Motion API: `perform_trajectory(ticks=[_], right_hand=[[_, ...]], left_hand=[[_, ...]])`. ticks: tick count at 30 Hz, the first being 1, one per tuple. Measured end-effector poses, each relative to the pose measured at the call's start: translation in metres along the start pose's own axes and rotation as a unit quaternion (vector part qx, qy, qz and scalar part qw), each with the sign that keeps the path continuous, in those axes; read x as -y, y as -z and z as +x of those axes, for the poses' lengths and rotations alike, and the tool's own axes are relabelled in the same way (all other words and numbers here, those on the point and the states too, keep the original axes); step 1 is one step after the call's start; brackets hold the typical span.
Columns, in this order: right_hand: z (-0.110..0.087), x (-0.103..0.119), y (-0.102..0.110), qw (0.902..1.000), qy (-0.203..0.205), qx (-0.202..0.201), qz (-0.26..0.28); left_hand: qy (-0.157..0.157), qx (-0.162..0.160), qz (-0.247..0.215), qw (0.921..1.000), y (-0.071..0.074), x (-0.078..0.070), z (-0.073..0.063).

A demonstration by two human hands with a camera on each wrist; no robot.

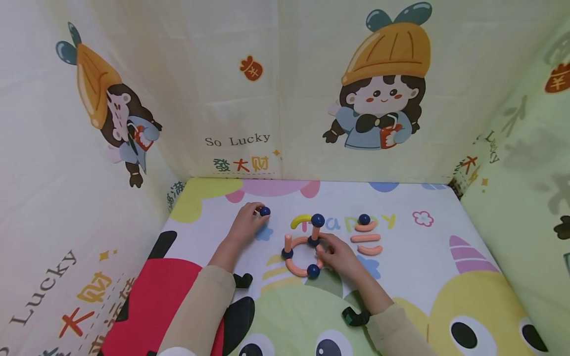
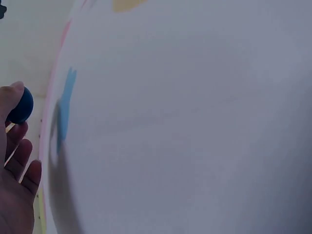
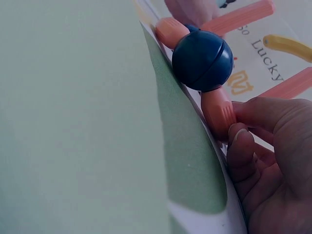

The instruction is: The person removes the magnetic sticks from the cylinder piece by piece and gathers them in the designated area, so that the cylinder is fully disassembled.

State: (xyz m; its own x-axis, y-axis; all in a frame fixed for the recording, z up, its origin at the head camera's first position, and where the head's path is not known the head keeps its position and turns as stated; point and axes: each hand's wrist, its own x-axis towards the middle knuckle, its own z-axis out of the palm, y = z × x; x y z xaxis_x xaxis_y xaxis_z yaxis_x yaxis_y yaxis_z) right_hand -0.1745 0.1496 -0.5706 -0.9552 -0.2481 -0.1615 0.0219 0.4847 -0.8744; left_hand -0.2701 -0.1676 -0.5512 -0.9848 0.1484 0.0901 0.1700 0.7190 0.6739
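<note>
In the head view my left hand (image 1: 244, 226) pinches a dark blue ball (image 1: 264, 211) between thumb and fingers, held over the mat. The left wrist view shows this ball (image 2: 22, 106) at its edge. A ring of curved pink rods (image 1: 296, 270) joined by dark blue balls (image 1: 313, 271) lies at the middle. Two straight pink rods (image 1: 288, 242) stand up from it; the farther one bears a blue ball (image 1: 317, 220). A yellow curved rod (image 1: 301, 220) reaches left beside that top ball. My right hand (image 1: 340, 256) pinches the ring's right curved rod (image 3: 218, 113), near a ball (image 3: 203, 61).
Right of the ring lie a loose blue ball (image 1: 364, 219), a curved pink rod (image 1: 365, 227), a straight pink rod (image 1: 365, 238) and another curved one (image 1: 369, 250). A printed mat (image 1: 418, 247) covers the table. Printed cloth walls (image 1: 303, 123) stand behind and at both sides.
</note>
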Motion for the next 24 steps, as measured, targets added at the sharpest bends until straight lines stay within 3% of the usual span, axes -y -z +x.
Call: perform_trajectory(ticks=[7, 11, 24], right_hand=[[0.0, -0.001, -0.002, 0.9999, -0.004, -0.002, 0.011], [0.001, -0.001, -0.001, 0.9999, -0.006, 0.0, 0.012], [0.0, -0.001, 0.0, 0.9999, -0.004, 0.0, 0.012]], left_hand=[[0.031, 0.02, 0.043, 0.9984, -0.007, 0.012, 0.008], [0.034, 0.013, 0.057, 0.9977, -0.01, 0.015, 0.009], [0.035, 0.007, 0.025, 0.999, -0.009, 0.014, 0.005]])
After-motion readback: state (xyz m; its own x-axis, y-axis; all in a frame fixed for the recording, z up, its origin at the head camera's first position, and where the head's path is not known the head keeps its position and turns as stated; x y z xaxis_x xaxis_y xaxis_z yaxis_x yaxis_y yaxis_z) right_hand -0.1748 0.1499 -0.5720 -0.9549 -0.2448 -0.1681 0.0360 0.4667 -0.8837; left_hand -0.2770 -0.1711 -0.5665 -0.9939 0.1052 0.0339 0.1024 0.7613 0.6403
